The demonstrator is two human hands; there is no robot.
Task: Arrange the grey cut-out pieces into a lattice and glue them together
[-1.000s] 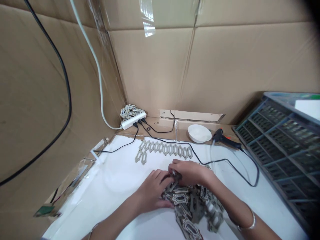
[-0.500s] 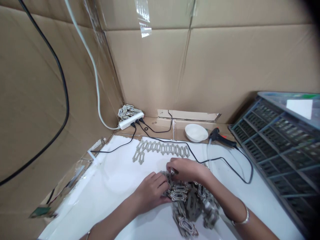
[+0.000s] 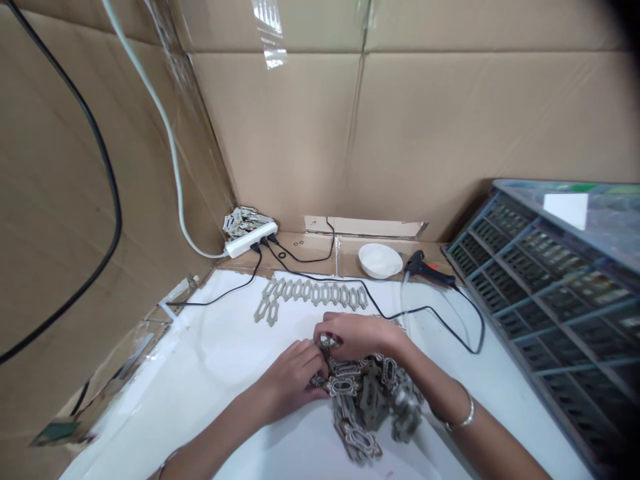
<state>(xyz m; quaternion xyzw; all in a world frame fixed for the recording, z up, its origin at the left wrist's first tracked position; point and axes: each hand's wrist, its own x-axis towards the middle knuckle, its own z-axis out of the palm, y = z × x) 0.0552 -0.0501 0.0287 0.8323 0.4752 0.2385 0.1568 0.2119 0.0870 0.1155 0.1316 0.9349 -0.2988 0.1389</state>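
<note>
Centrally on the white counter [image 3: 235, 433], a loose pile of metal frames [image 3: 373, 400] lies under and beside both hands. The right hand [image 3: 350, 333] reaches over the pile's far edge, its fingers pinching a shiny frame [image 3: 327, 341]; they hide so much of it that its long axis cannot be told. The left hand [image 3: 295, 377] is at the pile's left edge, fingers and thumb closed on metal that shows between them, though how many frames they grip is hidden.

Within the pile the long axes disagree. An ornate frame [image 3: 343, 386] just right of the left thumb points left to right; a nearer one [image 3: 361, 438] slants from upper left to lower right; another, under the right forearm, points roughly away from the person.

Farther back, a row of plain grey frames [image 3: 320, 293] runs left to right, each with its long axis pointing away from the person, the leftmost leaning rightward at the far end. Two more grey frames [image 3: 273, 312] sit just in front of the row's left end, with a similar lean.
</note>
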